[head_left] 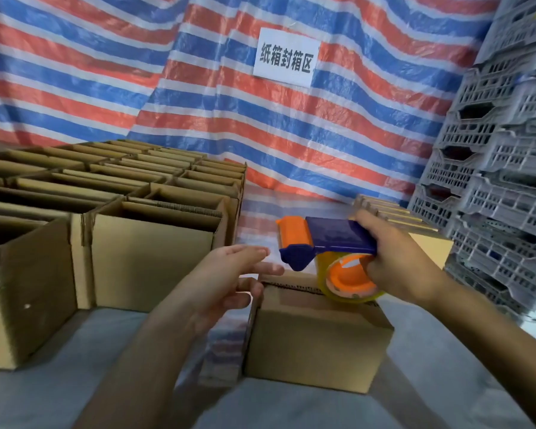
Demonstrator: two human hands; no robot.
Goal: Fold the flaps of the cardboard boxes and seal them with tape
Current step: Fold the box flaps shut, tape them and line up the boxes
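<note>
Item: sealing step, as I read it. Small cardboard box (319, 329), matte and corrugated, flaps down, sits centre on the grey surface. Right grip (393, 258) is clenched round the blue-and-orange plastic tape dispenser (331, 239) (glossy clear roll) over its top. Left grip (226, 274) is slack-fingered at the box's left edge. Next: steady the box and draw the tape straight.

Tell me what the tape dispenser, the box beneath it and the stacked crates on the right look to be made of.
Tape dispenser: moulded plastic, blue and orange, smooth with a slight sheen; its roll looks like clear yellowish film. Box: corrugated cardboard, matte brown, fluting visible along its top edge. Crates: probably hard plastic, dull grey, with moulded lattice walls.
</note>
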